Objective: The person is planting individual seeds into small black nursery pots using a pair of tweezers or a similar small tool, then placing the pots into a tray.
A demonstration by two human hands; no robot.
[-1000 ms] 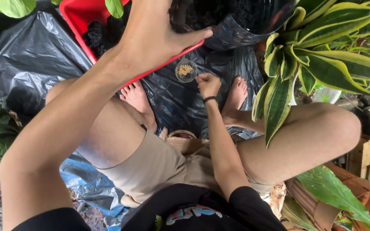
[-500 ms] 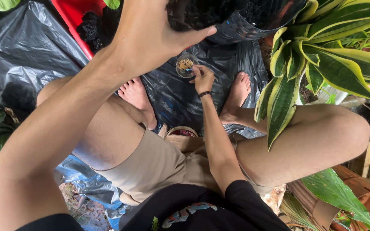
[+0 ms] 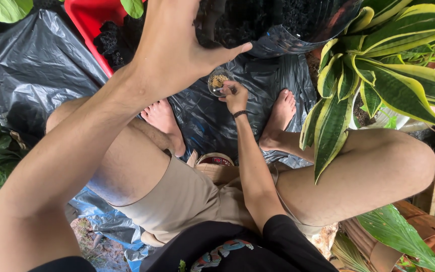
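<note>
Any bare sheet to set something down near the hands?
Free: black plastic sheet between the two bare feet, and left of the red tub. Crowded: around the small clear cup of yellow granules under the right hand.

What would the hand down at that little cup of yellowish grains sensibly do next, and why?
Probably lift a small portion of granules out. The right hand is at the rim of the small clear cup, its fingertips holding something thin dipped into the granules, while the left hand grips the black plastic pot of dark soil raised just above.
</note>
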